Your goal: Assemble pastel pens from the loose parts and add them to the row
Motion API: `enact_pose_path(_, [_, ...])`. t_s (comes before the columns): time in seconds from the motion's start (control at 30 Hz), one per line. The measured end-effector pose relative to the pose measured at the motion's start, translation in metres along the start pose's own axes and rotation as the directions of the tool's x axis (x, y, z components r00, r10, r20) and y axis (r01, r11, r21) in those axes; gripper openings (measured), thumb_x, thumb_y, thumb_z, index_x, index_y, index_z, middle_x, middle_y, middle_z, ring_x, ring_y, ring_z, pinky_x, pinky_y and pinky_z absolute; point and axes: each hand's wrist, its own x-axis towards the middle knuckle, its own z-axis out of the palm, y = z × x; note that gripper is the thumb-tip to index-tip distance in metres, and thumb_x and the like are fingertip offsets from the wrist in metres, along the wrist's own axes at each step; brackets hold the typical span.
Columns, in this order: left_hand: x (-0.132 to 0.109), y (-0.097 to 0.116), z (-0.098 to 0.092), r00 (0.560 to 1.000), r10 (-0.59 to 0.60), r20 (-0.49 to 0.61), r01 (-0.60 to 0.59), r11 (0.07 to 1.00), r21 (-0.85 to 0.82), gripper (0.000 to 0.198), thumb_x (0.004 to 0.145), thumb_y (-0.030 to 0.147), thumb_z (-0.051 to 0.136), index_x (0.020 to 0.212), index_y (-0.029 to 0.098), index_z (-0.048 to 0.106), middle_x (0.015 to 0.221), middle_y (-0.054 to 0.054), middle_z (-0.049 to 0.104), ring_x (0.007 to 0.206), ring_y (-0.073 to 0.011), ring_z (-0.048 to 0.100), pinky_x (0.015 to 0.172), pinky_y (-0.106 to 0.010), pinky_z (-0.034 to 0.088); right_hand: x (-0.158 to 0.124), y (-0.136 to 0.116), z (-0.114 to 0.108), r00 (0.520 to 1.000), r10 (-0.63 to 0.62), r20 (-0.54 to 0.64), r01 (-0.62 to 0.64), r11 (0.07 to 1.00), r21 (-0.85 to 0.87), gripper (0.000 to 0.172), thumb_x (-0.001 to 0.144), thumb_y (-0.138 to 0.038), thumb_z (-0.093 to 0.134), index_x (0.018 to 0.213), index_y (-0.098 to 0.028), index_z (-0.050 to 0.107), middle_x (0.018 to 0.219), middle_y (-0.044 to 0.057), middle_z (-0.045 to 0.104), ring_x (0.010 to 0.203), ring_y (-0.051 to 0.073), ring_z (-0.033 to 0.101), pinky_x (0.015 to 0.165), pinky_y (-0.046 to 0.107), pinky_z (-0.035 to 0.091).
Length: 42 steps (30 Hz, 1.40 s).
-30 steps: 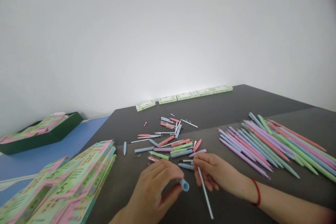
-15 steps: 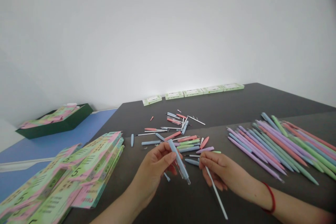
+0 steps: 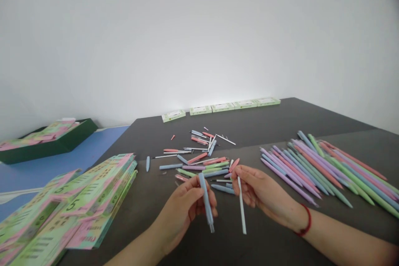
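Wall [image 3: 199,37]: one, white to pale grey, plain, is filling the upper part of the view and is continuing behind the furniture. Light: soft, even, is brightening the wall most at centre, low down, and is fading to grey toward the left. Table [image 3: 258,126]: one, dark, broad-topped, is standing with its far edge along the wall; a straight line is crossing the top, the nearer section showing greyer. Surface, blue [image 3: 96,143]: one, is lying beyond the table's left edge, a whitish strip [image 3: 21,193] crossing it.
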Motion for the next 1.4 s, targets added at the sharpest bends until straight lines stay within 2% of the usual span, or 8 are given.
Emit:
enact_pose_path(0.17, [-0.002,-0.019,0.007,0.991,-0.133,0.032,0.132,0.991,0.029,0.012,0.071,0.022,0.05,0.08,0.022,0.041,0.051,0.011,0.033,0.036,-0.0042,0.015,0.032,-0.013,0.017,0.002,0.0,-0.001,0.997,-0.073,0.014,0.073,0.995,-0.069,0.035,0.083,-0.05,0.056,0.077,-0.015,0.057,0.062,-0.002,0.059,0.045,0.006,0.049,0.04,0.016,0.037])
enact_pose_path(0.3, [0.003,-0.026,0.003,0.974,-0.226,0.024,0.219,0.959,0.18,0.019,0.081,0.039,0.049,0.08,0.022,0.041,0.048,0.012,0.029,0.035,-0.0047,0.011,0.032,-0.015,0.006,0.007,0.009,-0.004,0.996,-0.068,0.059,0.078,0.976,-0.202,0.034,0.083,-0.048,0.057,0.075,-0.015,0.06,0.06,-0.002,0.058,0.048,0.008,0.052,0.043,0.018,0.042])
enact_pose_path(0.43, [0.009,-0.029,-0.003,0.972,-0.229,0.051,0.206,0.938,0.279,0.029,0.082,0.049,0.05,0.075,0.021,0.042,0.045,0.012,0.026,0.034,-0.0052,0.013,0.033,-0.019,0.008,0.006,0.012,-0.005,0.996,-0.038,0.082,0.053,0.982,-0.183,0.033,0.082,-0.046,0.059,0.075,-0.014,0.062,0.063,-0.001,0.058,0.05,0.009,0.054,0.043,0.018,0.043])
enact_pose_path(0.57, [0.005,-0.029,-0.004,0.99,-0.119,0.079,0.075,0.9,0.429,0.028,0.089,0.043,0.046,0.075,0.019,0.046,0.047,0.01,0.028,0.038,-0.0064,0.019,0.038,-0.02,0.014,0.002,-0.003,-0.004,0.991,-0.135,0.0,0.134,0.987,-0.087,0.032,0.083,-0.046,0.059,0.078,-0.014,0.063,0.06,-0.001,0.058,0.05,0.009,0.051,0.045,0.019,0.041])
enact_pose_path(0.77, [-0.005,-0.021,0.003,0.995,0.023,0.099,-0.087,0.692,0.717,0.027,0.092,0.033,0.044,0.071,0.017,0.047,0.063,0.006,0.038,0.058,-0.0093,0.034,0.054,-0.022,0.026,-0.005,-0.021,-0.002,0.959,-0.251,-0.132,0.249,0.968,-0.027,0.03,0.082,-0.047,0.06,0.079,-0.017,0.064,0.058,0.0,0.059,0.05,0.011,0.052,0.048,0.023,0.04])
enact_pose_path(0.97, [-0.006,-0.017,0.003,0.993,0.011,0.12,-0.1,0.636,0.765,0.026,0.093,0.033,0.042,0.071,0.018,0.042,0.064,0.006,0.035,0.06,-0.01,0.032,0.054,-0.022,0.026,-0.013,-0.013,-0.006,0.931,-0.326,-0.163,0.298,0.938,-0.176,0.025,0.088,-0.043,0.055,0.089,-0.019,0.064,0.063,0.0,0.064,0.059,0.014,0.059,0.057,0.025,0.045])
enact_pose_path(1.2, [-0.008,-0.018,-0.001,0.99,0.04,0.133,-0.134,0.542,0.83,0.027,0.094,0.035,0.04,0.072,0.019,0.041,0.065,0.006,0.038,0.06,-0.0103,0.036,0.054,-0.023,0.026,-0.013,-0.009,-0.005,0.903,-0.419,-0.099,0.407,0.906,-0.121,0.02,0.091,-0.036,0.053,0.088,-0.021,0.066,0.063,-0.001,0.062,0.06,0.013,0.056,0.058,0.024,0.045])
enact_pose_path(1.4, [-0.01,-0.009,-0.005,0.933,0.19,0.305,-0.359,0.468,0.808,0.023,0.095,0.03,0.036,0.076,0.019,0.044,0.072,0.002,0.043,0.067,-0.0126,0.04,0.063,-0.024,0.031,-0.026,-0.014,-0.001,0.824,-0.563,-0.057,0.546,0.817,-0.183,0.019,0.093,-0.031,0.051,0.088,-0.023,0.067,0.079,0.0,0.061,0.062,0.012,0.057,0.062,0.027,0.047])
